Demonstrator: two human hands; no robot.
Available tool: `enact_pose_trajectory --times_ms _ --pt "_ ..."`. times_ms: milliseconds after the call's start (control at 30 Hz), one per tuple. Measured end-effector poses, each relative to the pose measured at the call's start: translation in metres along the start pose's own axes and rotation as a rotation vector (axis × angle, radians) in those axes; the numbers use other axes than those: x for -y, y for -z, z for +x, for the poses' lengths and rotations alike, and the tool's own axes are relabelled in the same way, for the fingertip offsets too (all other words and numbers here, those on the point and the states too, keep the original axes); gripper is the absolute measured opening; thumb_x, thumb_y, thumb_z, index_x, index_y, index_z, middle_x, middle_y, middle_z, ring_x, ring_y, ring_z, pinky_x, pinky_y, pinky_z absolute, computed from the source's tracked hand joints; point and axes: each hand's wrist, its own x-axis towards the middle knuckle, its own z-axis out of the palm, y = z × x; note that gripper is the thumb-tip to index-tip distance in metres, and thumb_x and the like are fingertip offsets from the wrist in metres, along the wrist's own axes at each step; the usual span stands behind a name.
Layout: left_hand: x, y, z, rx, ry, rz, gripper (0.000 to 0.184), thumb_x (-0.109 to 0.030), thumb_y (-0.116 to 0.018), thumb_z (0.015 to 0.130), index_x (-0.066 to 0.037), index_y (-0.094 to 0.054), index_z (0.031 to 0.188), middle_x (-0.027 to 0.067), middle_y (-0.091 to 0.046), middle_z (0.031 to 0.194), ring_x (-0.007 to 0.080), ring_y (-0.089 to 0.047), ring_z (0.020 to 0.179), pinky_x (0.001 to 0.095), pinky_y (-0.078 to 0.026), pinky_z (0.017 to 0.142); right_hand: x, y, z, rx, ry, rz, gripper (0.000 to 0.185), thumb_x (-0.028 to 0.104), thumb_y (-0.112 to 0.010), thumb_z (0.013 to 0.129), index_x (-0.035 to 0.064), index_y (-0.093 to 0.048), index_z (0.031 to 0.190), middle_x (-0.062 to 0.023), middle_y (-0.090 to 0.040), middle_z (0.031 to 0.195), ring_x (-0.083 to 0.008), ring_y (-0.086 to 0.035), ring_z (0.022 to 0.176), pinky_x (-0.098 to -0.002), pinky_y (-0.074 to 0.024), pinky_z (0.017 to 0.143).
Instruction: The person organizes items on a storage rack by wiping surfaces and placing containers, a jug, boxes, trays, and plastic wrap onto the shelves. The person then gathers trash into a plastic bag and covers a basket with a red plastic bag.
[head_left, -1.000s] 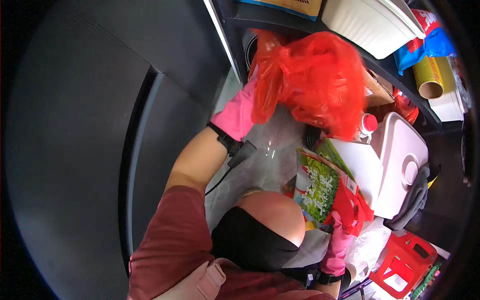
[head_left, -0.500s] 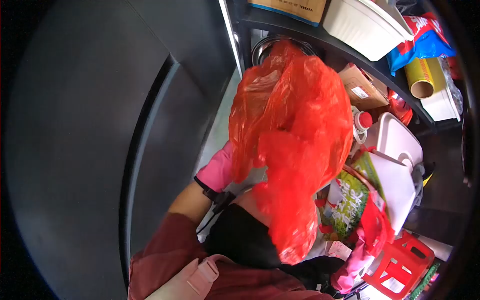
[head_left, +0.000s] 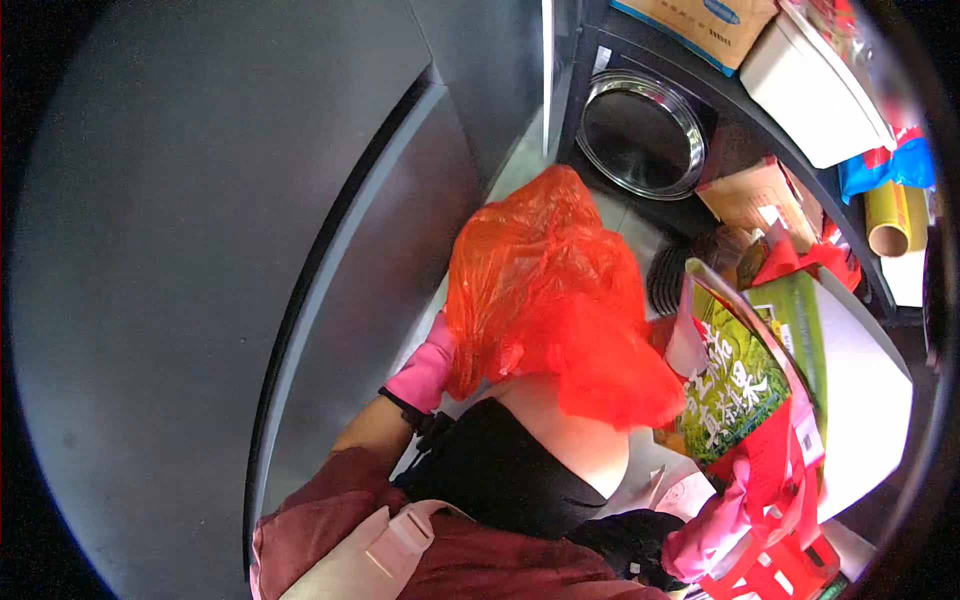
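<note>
My left hand [head_left: 425, 368], in a pink glove, holds up a crumpled red plastic bag [head_left: 555, 290] by its left side. The bag covers the fingertips. Low on the right, my right hand [head_left: 708, 527], also gloved in pink, is closed on the red material at the side of a green printed carrier bag [head_left: 735, 380] with white Chinese lettering. That carrier bag leans over to the right, with a white panel [head_left: 860, 390] beside it. What the carrier bag contains is hidden.
A dark cabinet front [head_left: 200, 250] runs along my left. At the back stands a round shiny metal tray [head_left: 642, 135]. Shelves on the right carry a white bin [head_left: 815, 90], a cardboard box [head_left: 765, 200] and a yellow roll [head_left: 888, 225]. A red plastic basket [head_left: 775, 575] sits near my right hand.
The red plastic bag has sunk and bunched up, uncovering the metal tray. My right hand has shifted slightly, and the green carrier bag has come up higher and swung into fuller view.
</note>
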Motion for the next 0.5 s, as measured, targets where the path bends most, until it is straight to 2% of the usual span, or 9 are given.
enact_pose_trajectory --times_ms 67,133,167,200,233,300,333,400,500 --pt "-0.002 0.003 -0.004 -0.008 -0.009 -0.017 0.043 -0.033 -0.057 0.098 -0.002 -0.058 0.127 0.0166 -0.063 0.125 0.0345 -0.058 0.118 0.0407 -0.044 0.101 -0.006 -0.024 0.007 0.008 0.002 0.006 0.044 0.023 -0.059 0.098 -0.0029 -0.053 0.133 -0.012 -0.059 0.13 -0.0241 -0.059 0.113 -0.0377 -0.0456 0.099" --pt "-0.007 0.006 -0.009 -0.014 -0.013 -0.028 0.043 -0.033 -0.057 0.098 -0.002 -0.058 0.127 0.0167 -0.063 0.125 0.0347 -0.057 0.118 0.041 -0.043 0.102 -0.027 -0.068 0.009 -0.102 -0.096 0.183 0.055 0.037 -0.056 0.098 -0.01 -0.057 0.127 -0.0169 -0.061 0.128 -0.0253 -0.057 0.116 -0.0362 -0.0436 0.102" --pt "-0.005 0.006 -0.01 -0.021 -0.01 -0.026 0.043 -0.034 -0.057 0.098 -0.002 -0.058 0.127 0.0167 -0.063 0.125 0.0348 -0.057 0.119 0.0411 -0.043 0.102 -0.02 -0.097 0.023 -0.137 -0.221 0.343 0.052 0.034 -0.061 0.096 -0.0085 -0.059 0.126 -0.0148 -0.063 0.125 -0.0231 -0.06 0.111 -0.0352 -0.0463 0.098" --pt "0.001 0.002 -0.006 -0.024 -0.016 -0.03 0.044 -0.034 -0.056 0.098 -0.002 -0.058 0.128 0.0167 -0.063 0.125 0.0349 -0.057 0.119 0.0412 -0.043 0.102 -0.033 -0.112 0.051 -0.144 -0.282 0.22 0.047 0.027 -0.068 0.092 -0.0072 -0.06 0.124 -0.013 -0.063 0.123 -0.0206 -0.061 0.107 -0.0336 -0.048 0.096" --pt "0.013 -0.009 -0.01 -0.062 -0.056 -0.002 0.044 -0.034 -0.056 0.098 -0.002 -0.058 0.128 0.0168 -0.063 0.125 0.035 -0.057 0.119 0.0413 -0.043 0.102 -0.022 -0.157 0.086 -0.001 -0.344 0.574 0.044 0.02 -0.071 0.09 -0.0077 -0.062 0.122 -0.0109 -0.065 0.119 -0.0176 -0.062 0.103 -0.0312 -0.0488 0.094" --pt "0.043 -0.034 -0.022 -0.128 -0.141 0.051 0.044 -0.035 -0.056 0.098 -0.002 -0.058 0.128 0.0169 -0.063 0.126 0.0353 -0.057 0.12 0.0415 -0.043 0.103 -0.029 -0.201 0.128 0.447 -0.602 0.409 0.032 0.017 -0.066 0.094 -0.0031 -0.066 0.119 -0.009 -0.068 0.112 -0.0154 -0.063 0.1 -0.0287 -0.0494 0.092" --pt "0.047 -0.033 -0.016 -0.113 -0.15 0.023 0.044 -0.035 -0.056 0.098 -0.002 -0.058 0.128 0.0169 -0.063 0.126 0.0354 -0.056 0.12 0.0416 -0.043 0.103 -0.027 -0.203 0.141 0.385 -0.618 0.403 0.03 0.016 -0.063 0.095 -0.001 -0.068 0.119 -0.0072 -0.069 0.108 -0.0141 -0.063 0.098 -0.0281 -0.0507 0.087" --pt "0.043 -0.022 -0.018 -0.066 -0.162 -0.014 0.045 -0.036 -0.056 0.098 -0.002 -0.058 0.128 0.017 -0.063 0.126 0.0356 -0.056 0.121 0.0419 -0.042 0.103 -0.051 -0.216 0.136 0.353 -0.586 0.643 0.039 0.026 -0.068 0.092 -0.0034 -0.068 0.117 -0.0067 -0.072 0.098 -0.0097 -0.061 0.082 -0.0275 -0.0476 0.071" --pt "0.017 -0.009 -0.017 -0.041 -0.133 -0.062 0.046 -0.036 -0.056 0.098 -0.002 -0.058 0.128 0.0171 -0.062 0.126 0.0359 -0.056 0.121 0.0422 -0.042 0.104 -0.027 -0.22 0.116 0.357 -0.364 0.36 0.033 0.019 -0.065 0.093 -0.0022 -0.068 0.118 -0.0035 -0.068 0.1 -0.0104 -0.061 0.085 -0.0281 -0.0511 0.073"
